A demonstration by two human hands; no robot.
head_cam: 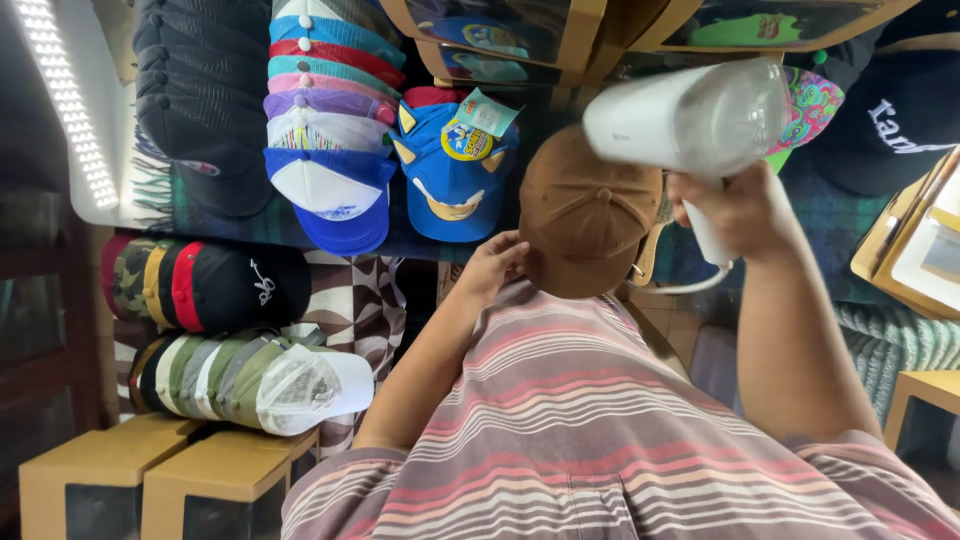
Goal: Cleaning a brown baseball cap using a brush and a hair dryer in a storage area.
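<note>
1. We hold the brown cap (585,215) with our left hand (492,265), fingers curled round its lower edge at the brim side. This keeps the crown turned up and open to us, just above our striped shirt (600,420).
2. Our right hand (735,210) is wrapped tight round the handle of a white handheld steamer (690,120). Its broad head hangs over the cap's right side, close to the crown, though we cannot tell whether it touches.
3. A white cord (680,285) loops down from the handle, beside the cap.
4. The cap sits between our two hands, in the air in front of the display rather than resting on anything, so we can turn it freely.
5. Behind it a blue cartoon cap (452,180) lies beside a stack of coloured mesh caps (330,120).
6. Further left, two rows of nested caps (210,330) lie on their sides above cardboard boxes (160,470), packed close, likely to save room.
</note>
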